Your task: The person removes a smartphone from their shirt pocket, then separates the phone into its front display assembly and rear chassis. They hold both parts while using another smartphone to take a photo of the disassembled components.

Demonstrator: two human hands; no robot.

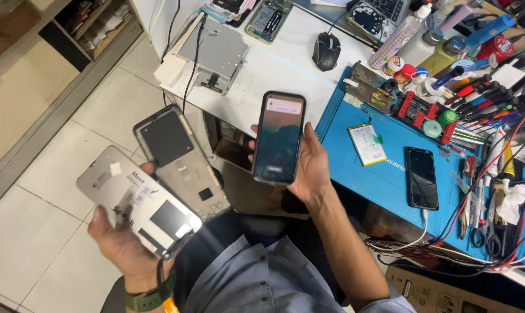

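1. Phone [278,138]: lit, screen facing the camera, held upright above the lap, in front of the desk [274,69] edge and clear of it.
2. Right hand [310,169]: clasps the phone from behind, fingers wrapped round its edges, thumb at the left side.
3. Left hand [122,242]: grips two flat parts fanned apart, a grey frame [184,165] with a dark square patch and, overlapping it in front, a silver panel [136,200]; both hang over the floor [54,191], well apart from the desk. Green watch [149,299] on that wrist.
4. Step in hand, as a judgement: looks like checking the lit phone while keeping the loose parts out of the way; nothing being fitted or opened at this moment.
5. Next move, as a judgement: with both hands full, calls for putting something down first; needs a steady pinch on the fanned parts, since the two could slide against each other.
6. On the desk: blue mat [384,174] with a dark phone [422,177] on a cable and a battery [367,144] just beside it; crowded tools [482,98] and bottles behind; mouse [326,50] and metal bracket [216,55] farther left.
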